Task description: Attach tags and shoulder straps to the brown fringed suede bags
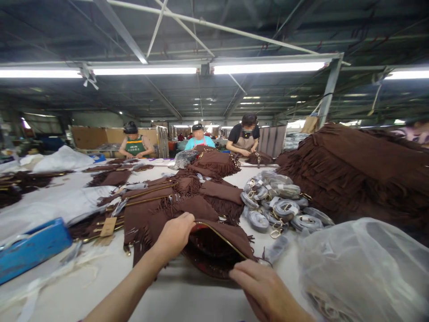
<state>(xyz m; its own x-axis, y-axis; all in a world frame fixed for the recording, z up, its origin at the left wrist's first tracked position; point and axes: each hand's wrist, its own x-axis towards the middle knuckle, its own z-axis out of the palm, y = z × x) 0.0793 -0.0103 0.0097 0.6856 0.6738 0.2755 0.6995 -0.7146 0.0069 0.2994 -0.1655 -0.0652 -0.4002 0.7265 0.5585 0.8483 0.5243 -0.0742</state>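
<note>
A brown suede bag with fringe and a gold zipper lies open in front of me on the white table. My left hand is closed on the left end of the bag's opening, fingers tucked over its edge. My right hand pinches the near right edge of the opening, holding it apart. The dark lining shows inside the opening. More brown fringed bags lie spread just behind it.
A heap of wrapped straps with metal clasps lies at right. A tall stack of brown fringed pieces stands far right, with a clear plastic bag near me. A blue box sits left. Three people work at the far end.
</note>
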